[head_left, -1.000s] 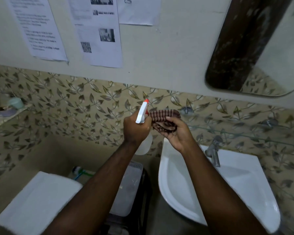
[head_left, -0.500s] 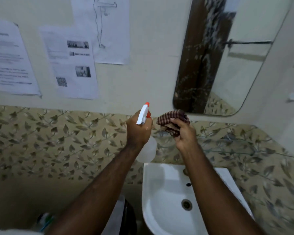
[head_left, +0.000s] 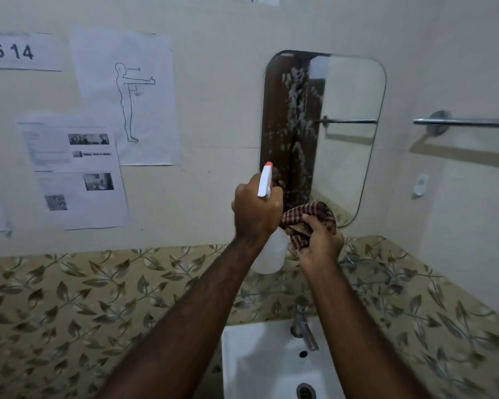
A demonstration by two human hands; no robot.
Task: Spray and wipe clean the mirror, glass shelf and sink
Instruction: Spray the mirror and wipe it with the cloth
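Spray bottle (head_left: 267, 226) gripped in left fingers (head_left: 275, 201), checked cloth (head_left: 306, 223) bunched in right fingers (head_left: 311, 223)

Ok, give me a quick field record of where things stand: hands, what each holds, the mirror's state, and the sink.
left hand: gripping a white spray bottle with an orange nozzle tip, nozzle aimed toward the mirror
right hand: clutching a bunched maroon checked cloth, just below the mirror
mirror: rounded rectangular wall mirror, droplets and foam streaks on its left part, unwiped
sink: white ceramic basin, nothing in it, metal tap at its rear
glass shelf: cannot make out clearly
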